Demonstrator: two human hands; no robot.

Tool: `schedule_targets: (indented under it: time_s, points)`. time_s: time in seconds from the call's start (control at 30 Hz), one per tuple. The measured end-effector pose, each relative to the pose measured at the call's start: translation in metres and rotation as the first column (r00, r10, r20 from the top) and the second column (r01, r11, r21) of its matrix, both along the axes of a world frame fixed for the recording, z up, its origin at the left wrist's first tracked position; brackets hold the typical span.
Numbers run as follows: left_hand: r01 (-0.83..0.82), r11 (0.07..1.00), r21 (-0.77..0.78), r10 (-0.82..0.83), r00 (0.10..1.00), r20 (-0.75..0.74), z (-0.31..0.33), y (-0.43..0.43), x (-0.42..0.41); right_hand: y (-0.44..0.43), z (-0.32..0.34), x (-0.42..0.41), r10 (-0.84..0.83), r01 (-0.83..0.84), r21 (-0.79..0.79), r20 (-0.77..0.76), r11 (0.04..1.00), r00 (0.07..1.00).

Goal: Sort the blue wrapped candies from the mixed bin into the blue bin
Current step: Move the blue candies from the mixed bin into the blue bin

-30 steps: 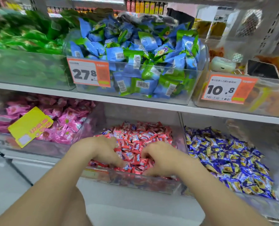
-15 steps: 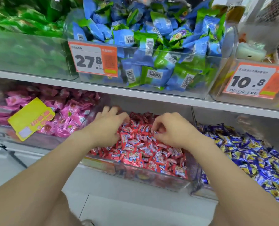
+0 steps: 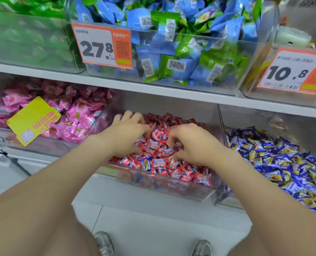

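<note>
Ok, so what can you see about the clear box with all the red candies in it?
The clear plastic bin sits below a white shelf, between pink candies and dark blue candies. It is open on top and heaped with small shiny red wrapped candies, with a few blue wrapped ones mixed in near the front. Its front wall is low and glossy. The left hand and right hand both dig into the pile, fingers curled.

The head camera is looking forward and down, sitting close to the candy shelf [image 3: 172, 90] and facing the mixed bin [image 3: 172, 189], taking in the shoes [image 3: 104, 243] below.
</note>
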State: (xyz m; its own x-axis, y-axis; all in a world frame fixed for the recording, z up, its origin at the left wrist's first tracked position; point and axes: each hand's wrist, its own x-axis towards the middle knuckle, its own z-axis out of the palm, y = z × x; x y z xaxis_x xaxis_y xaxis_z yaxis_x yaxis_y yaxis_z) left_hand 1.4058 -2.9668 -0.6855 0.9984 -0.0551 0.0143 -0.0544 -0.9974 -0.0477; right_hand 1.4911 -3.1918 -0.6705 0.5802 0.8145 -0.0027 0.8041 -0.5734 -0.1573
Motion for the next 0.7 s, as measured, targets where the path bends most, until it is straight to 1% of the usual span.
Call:
schedule_targets:
  time_s: [0.07, 0.1, 0.17, 0.2, 0.27, 0.3, 0.37, 0.43, 0.53, 0.6, 0.63, 0.7]
  points:
    - [-0.035, 0.987, -0.16, 0.037, 0.999, 0.01, 0.008, -0.001, -0.008, 0.0, 0.005, -0.013, 0.053, -0.039, 0.094, -0.157, 0.995, 0.986]
    - [-0.065, 0.977, -0.203, 0.068, 0.998, 0.004, 0.011, -0.001, -0.013, 0.0, 0.007, -0.018, 0.037, -0.019, 0.073, -0.248, 0.997, 0.968]
    - [-0.141, 0.972, -0.187, 0.13, 0.989, -0.07, 0.017, -0.003, -0.024, -0.001, 0.009, -0.027, -0.019, -0.01, -0.075, -0.382, 0.997, 0.924]
    - [-0.177, 0.973, -0.149, 0.154, 0.976, -0.156, 0.018, -0.006, -0.03, -0.002, 0.008, -0.03, -0.051, -0.01, -0.153, -0.39, 0.988, 0.92]
    - [-0.246, 0.968, -0.047, 0.212, 0.905, -0.37, 0.021, -0.018, -0.039, 0.0, 0.006, -0.035, -0.12, 0.03, -0.298, -0.287, 0.954, 0.95]
    - [-0.268, 0.963, -0.016, 0.233, 0.864, -0.447, 0.022, -0.023, -0.041, 0.001, 0.006, -0.038, -0.147, 0.054, -0.356, -0.242, 0.933, 0.959]
    - [-0.29, 0.957, 0.002, 0.242, 0.797, -0.553, 0.023, -0.029, -0.039, 0.007, 0.006, -0.044, -0.177, 0.065, -0.435, -0.222, 0.898, 0.959]
    - [-0.296, 0.955, -0.011, 0.226, 0.753, -0.618, 0.024, -0.029, -0.034, 0.013, 0.006, -0.048, -0.225, 0.074, -0.466, -0.278, 0.882, 0.934]
    - [-0.305, 0.952, -0.01, 0.226, 0.725, -0.651, 0.029, -0.031, -0.027, 0.021, 0.004, -0.052, -0.322, 0.133, -0.405, -0.443, 0.904, 0.837]
    - [-0.313, 0.949, -0.034, 0.208, 0.704, -0.679, 0.033, -0.035, -0.024, 0.028, -0.004, -0.054, -0.376, 0.226, -0.323, -0.549, 0.919, 0.746]
    - [-0.323, 0.945, -0.056, 0.2, 0.702, -0.683, 0.033, -0.036, -0.023, 0.032, -0.006, -0.057, -0.403, 0.31, -0.258, -0.619, 0.915, 0.675]
    - [-0.358, 0.927, -0.113, 0.194, 0.715, -0.671, 0.032, -0.035, -0.021, 0.038, -0.009, -0.061, -0.444, 0.48, -0.182, -0.731, 0.858, 0.518]
